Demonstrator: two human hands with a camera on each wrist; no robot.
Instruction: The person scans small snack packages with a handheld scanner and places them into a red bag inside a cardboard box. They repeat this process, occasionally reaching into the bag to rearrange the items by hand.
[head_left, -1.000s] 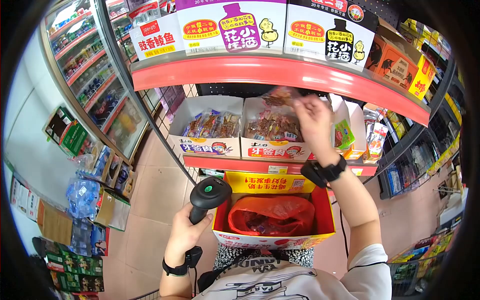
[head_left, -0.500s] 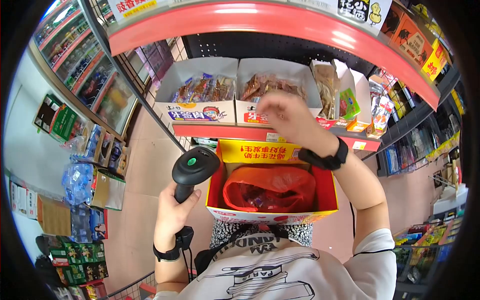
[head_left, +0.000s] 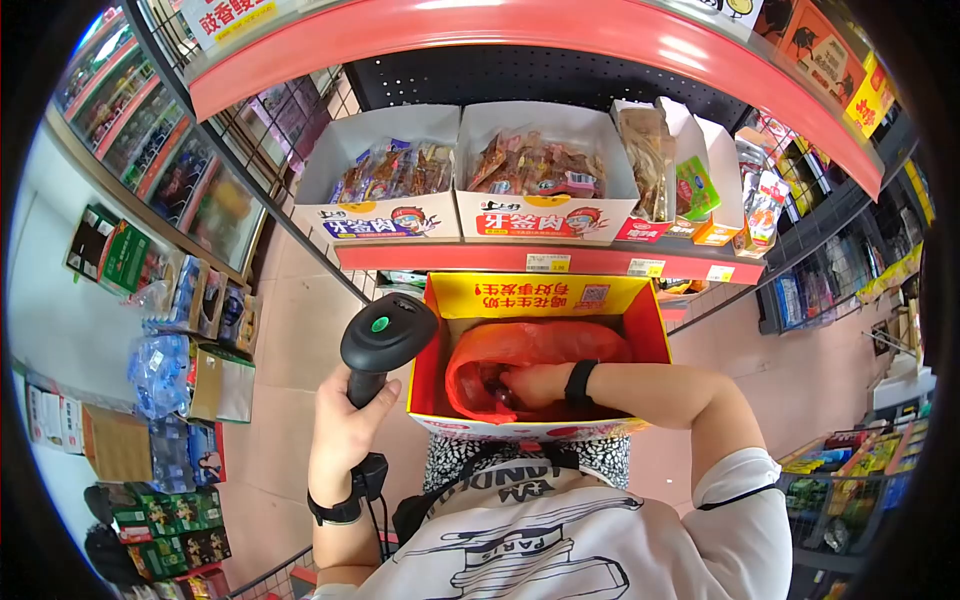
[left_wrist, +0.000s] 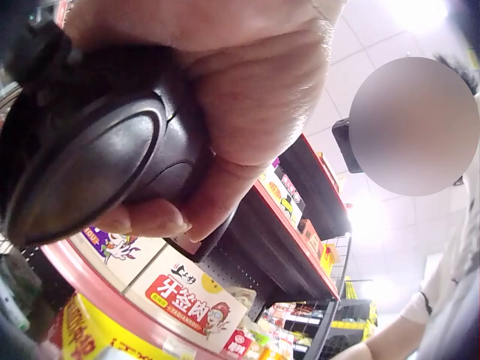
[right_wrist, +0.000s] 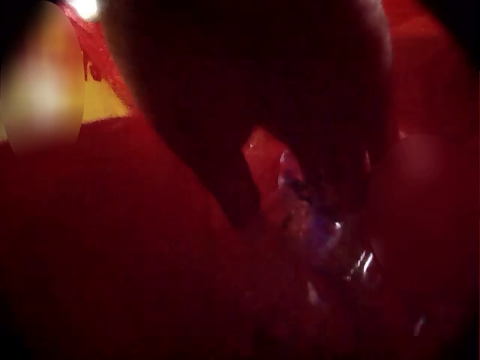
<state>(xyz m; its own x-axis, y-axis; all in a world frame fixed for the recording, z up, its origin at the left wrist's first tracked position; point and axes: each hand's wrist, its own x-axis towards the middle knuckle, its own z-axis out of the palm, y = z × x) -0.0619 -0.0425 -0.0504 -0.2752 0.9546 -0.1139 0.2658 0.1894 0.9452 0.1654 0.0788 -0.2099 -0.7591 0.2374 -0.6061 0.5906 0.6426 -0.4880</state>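
My left hand (head_left: 345, 420) grips the handle of a black barcode scanner (head_left: 388, 335), held upright left of the carton; the left wrist view shows the fingers curled round the scanner (left_wrist: 90, 165). The right hand (head_left: 540, 385) reaches into a red plastic bag (head_left: 480, 345) that sits inside a red and yellow carton (head_left: 545, 292). In the dark right wrist view its fingers (right_wrist: 330, 161) point down at a shiny snack packet (right_wrist: 322, 232) with purple print. I cannot tell whether they pinch it. The bag's wall hides part of this hand in the head view.
Two white display boxes, a left one (head_left: 380, 220) and a right one (head_left: 545, 222), hold snack packets on the shelf (head_left: 450, 257) ahead. Narrower boxes (head_left: 720, 190) stand to their right. A red-edged upper shelf (head_left: 500, 30) overhangs them. Cartons and bottle packs (head_left: 160, 375) line the left floor.
The right hand, which held a snack packet over the right display box, has left the shelf and come down into the red bag. The view has tilted downward. The left hand still grips the scanner.
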